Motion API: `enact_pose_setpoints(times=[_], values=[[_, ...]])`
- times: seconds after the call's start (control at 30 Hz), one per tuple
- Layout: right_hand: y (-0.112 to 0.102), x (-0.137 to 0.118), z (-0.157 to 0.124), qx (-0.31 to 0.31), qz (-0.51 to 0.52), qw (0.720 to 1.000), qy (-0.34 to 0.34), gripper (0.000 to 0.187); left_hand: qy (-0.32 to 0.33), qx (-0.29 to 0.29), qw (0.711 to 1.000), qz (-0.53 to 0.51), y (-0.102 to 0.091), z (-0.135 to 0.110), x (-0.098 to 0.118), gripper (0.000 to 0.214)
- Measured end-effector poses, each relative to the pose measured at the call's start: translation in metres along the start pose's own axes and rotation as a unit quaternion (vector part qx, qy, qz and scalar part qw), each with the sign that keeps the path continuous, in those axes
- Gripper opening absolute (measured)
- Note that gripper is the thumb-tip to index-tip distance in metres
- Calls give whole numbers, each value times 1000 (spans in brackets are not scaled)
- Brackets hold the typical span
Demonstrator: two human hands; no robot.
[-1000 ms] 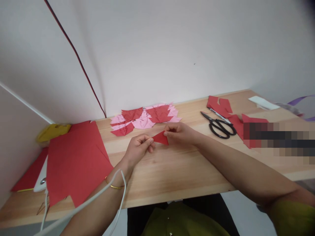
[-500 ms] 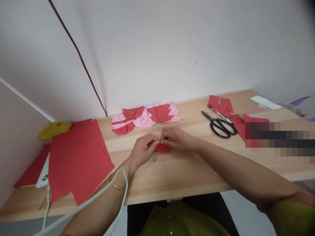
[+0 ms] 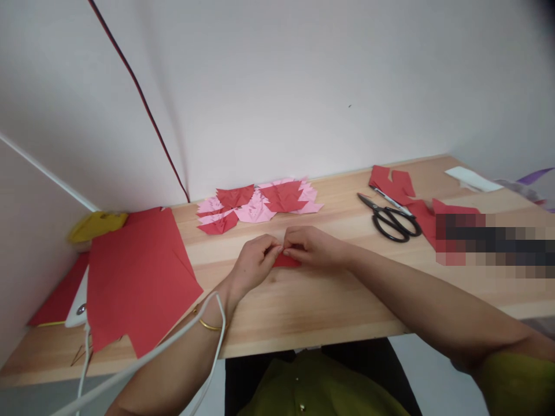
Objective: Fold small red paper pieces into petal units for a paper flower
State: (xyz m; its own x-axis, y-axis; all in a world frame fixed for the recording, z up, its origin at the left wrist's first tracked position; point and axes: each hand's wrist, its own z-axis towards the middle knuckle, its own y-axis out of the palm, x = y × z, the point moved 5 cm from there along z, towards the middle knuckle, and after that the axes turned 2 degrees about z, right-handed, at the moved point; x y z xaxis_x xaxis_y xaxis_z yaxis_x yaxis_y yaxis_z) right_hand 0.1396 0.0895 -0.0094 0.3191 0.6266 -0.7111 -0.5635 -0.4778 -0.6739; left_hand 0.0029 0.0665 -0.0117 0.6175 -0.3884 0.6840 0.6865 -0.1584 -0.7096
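My left hand (image 3: 255,263) and my right hand (image 3: 309,245) meet at the middle of the wooden table (image 3: 329,300). Both pinch a small folded red paper piece (image 3: 288,262), which lies pressed low against the tabletop and is mostly hidden under my fingers. A gold bangle circles my left wrist, and a white cable drapes over that forearm.
Folded red and pink paper pieces (image 3: 260,205) lie against the wall behind my hands. Large red sheets (image 3: 134,277) cover the table's left part, by a yellow object (image 3: 96,225). Black scissors (image 3: 392,219) and red scraps (image 3: 390,182) lie to the right.
A second ago the red triangle was held up between my hands. Both hands have since come together and lowered it onto the table.
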Motion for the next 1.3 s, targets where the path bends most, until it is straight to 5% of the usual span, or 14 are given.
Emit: enact_pose_setpoints(times=[0.13,0.37,0.53,0.7,0.87,1.0,1.13,1.3], values=[[-1,0,0,-14,-16,1000,6,20,-7,22,1000,-2,-4,0,0,20],[-25,22,-2,35,-47,996,60,17,-134,206,953,-177,-41,-5,-35,20],[-32,25,-3,136,46,984,105,25,-140,185,941,-247,-29,-2,-36,21],[-11,11,0,104,173,975,95,27,-137,174,943,-249,-15,-1,-25,21],[-14,22,-1,166,223,951,134,25,-170,73,941,-284,-2,-1,-24,23],[-20,22,-1,148,221,958,111,20,-132,47,960,-244,-3,-1,-20,22],[-22,4,0,140,83,986,21,10,-17,74,991,-110,-10,0,-5,19],[-13,-15,0,170,-81,980,-60,10,98,98,990,15,-12,-5,15,16]])
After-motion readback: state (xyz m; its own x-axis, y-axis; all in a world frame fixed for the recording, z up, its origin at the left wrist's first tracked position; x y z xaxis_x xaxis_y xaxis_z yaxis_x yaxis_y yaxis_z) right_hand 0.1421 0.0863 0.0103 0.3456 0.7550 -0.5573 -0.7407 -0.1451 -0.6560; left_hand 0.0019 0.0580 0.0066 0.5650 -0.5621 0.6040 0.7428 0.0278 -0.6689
